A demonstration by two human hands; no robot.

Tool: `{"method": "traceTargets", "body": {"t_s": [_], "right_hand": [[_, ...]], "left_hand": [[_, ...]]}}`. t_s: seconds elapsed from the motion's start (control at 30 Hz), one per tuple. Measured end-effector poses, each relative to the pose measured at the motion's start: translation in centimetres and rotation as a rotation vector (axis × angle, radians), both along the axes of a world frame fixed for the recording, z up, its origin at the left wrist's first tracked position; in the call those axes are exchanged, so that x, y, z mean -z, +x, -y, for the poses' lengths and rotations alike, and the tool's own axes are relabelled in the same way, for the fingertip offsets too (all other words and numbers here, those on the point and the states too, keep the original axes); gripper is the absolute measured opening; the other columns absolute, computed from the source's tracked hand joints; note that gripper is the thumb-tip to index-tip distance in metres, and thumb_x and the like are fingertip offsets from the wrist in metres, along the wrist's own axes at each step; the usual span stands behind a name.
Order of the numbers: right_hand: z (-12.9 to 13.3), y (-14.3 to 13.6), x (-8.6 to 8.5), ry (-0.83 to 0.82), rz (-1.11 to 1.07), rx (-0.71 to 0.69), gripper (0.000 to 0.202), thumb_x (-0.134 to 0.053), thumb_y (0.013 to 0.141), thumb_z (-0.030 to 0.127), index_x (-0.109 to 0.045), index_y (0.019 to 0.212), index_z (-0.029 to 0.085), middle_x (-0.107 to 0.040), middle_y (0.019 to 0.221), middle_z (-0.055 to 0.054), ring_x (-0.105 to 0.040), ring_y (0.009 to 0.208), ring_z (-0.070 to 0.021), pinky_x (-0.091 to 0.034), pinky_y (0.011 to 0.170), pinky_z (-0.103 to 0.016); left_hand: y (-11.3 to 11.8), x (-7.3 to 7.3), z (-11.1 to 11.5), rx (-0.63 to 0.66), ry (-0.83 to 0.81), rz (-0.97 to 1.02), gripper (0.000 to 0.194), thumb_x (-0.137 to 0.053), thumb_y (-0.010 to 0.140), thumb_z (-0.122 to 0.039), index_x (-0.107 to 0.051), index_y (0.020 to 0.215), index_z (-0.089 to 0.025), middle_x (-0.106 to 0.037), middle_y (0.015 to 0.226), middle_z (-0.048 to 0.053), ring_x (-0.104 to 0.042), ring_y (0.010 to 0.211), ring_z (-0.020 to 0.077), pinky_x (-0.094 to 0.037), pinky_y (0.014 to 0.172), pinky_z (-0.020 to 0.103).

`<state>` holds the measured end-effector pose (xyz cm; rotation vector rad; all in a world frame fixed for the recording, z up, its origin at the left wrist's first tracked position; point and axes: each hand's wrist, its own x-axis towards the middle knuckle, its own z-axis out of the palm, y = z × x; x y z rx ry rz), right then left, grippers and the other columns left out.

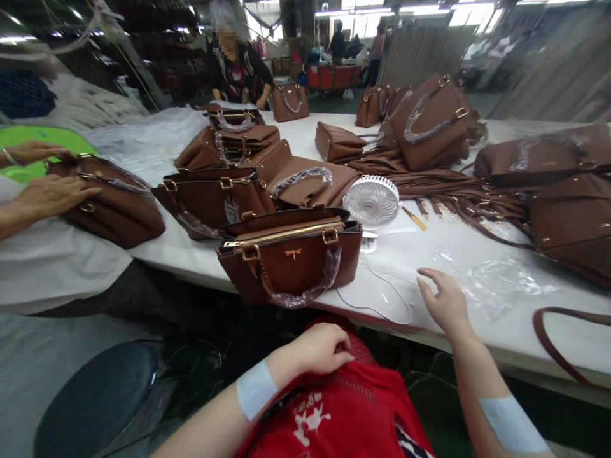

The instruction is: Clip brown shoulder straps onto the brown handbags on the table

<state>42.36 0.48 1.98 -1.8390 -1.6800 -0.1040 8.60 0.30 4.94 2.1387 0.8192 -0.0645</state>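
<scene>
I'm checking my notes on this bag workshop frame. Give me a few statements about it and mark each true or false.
1. The right hand rests open on the white table. True.
2. The left hand grips the brown handbag. False: it lies on the red garment, off the bag.
3. A small white fan stands behind that handbag. True.
4. The handbag's handles are bare. False: clear plastic wraps them.

Fan point(371, 202) right of handbag point(290, 257)
</scene>
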Motion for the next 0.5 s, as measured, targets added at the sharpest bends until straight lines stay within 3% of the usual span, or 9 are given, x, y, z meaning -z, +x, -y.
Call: {"method": "traceTargets", "body": {"t_s": [0.1, 0.23, 0.4, 0.5], "right_hand": [[-2.0, 1.0, 2.3, -0.086, 0.046, -0.071, 0.042, -0.042, 0.094, 0.037, -0.061, 0.124, 0.015, -0.063, 0.128, -0.017, -0.056, 0.119, -0.0295, -0.044, 0.101, -0.047], [-4.1, 2.1, 4.7, -0.194, 0.142, -0.11, 0.043, -0.037, 0.096, 0.035, -0.059, 0.128, 0.017, -0.059, 0.136, -0.015, -0.05, 0.128, -0.0312, -0.04, 0.104, -0.051], [-4.4, 2.9, 5.3, -0.222, 0.123, -0.15, 0.036, -0.041, 0.097, 0.039, -0.065, 0.117, 0.021, -0.06, 0.137, -0.01, -0.051, 0.129, -0.0289, -0.04, 0.105, -0.049], [-4.3, 2.9, 5.2, -0.218, 0.083, -0.159, 0.035, -0.042, 0.097, 0.04, -0.065, 0.116, 0.022, -0.059, 0.138, -0.01, -0.05, 0.129, -0.0277, -0.039, 0.106, -0.047]], "left_hand": [[3.6, -1.1, -1.4, 0.035, 0.06, 0.053, 0.025, -0.059, 0.086, -0.038, -0.072, 0.097, -0.02, -0.073, 0.096, 0.007, -0.066, 0.088, 0.0216, -0.049, 0.08, 0.03], [7.6, -1.4, -3.0, -0.102, 0.156, 0.078, 0.026, -0.053, 0.091, -0.035, -0.067, 0.105, -0.018, -0.07, 0.102, 0.007, -0.064, 0.092, 0.02, -0.05, 0.084, 0.03], [11.1, -0.2, -4.8, -0.31, 0.273, -0.014, 0.027, -0.049, 0.093, -0.029, -0.06, 0.115, -0.018, -0.063, 0.117, 0.009, -0.061, 0.106, 0.0214, -0.048, 0.096, 0.032], [12.7, 0.4, -5.8, -0.339, 0.313, -0.078, 0.026, -0.049, 0.093, -0.026, -0.059, 0.116, -0.018, -0.061, 0.116, 0.009, -0.061, 0.106, 0.0218, -0.048, 0.096, 0.033]]}}
